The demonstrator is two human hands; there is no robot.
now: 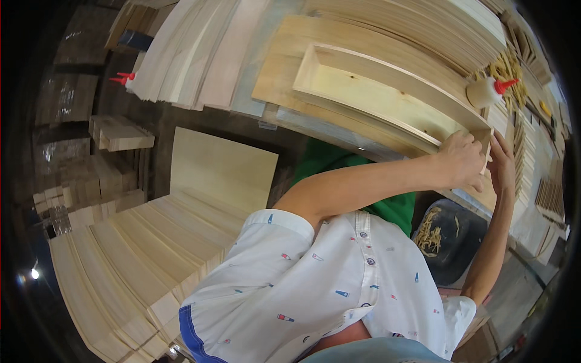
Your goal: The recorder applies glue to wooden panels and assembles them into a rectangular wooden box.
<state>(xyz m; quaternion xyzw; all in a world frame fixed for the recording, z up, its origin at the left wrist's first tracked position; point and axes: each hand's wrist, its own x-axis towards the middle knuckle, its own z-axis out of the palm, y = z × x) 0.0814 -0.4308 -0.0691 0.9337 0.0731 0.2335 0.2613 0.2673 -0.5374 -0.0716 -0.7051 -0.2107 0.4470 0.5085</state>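
A long, shallow, open wooden box point(375, 91) lies on a wooden board point(281, 66) at the workbench, slanting down to the right. At its near right corner my left hand point(461, 160) has its fingers curled over the edge, gripping it. My right hand point(502, 164) is against the outside of the box's short right end, with its fingers closed on that end panel. The two hands nearly touch, and they hide part of the corner. Just beyond the box's right end stands a white squeeze bottle point(478, 94) with a red nozzle cap.
Stacked thin wooden boards point(417, 30) rise behind the box, with more wooden strips point(200, 48) at far left. Tan bands point(511, 69) lie by the bottle. A dark tub point(451, 242) with similar bands sits below the bench edge. Large stacked panels point(139, 254) fill the left.
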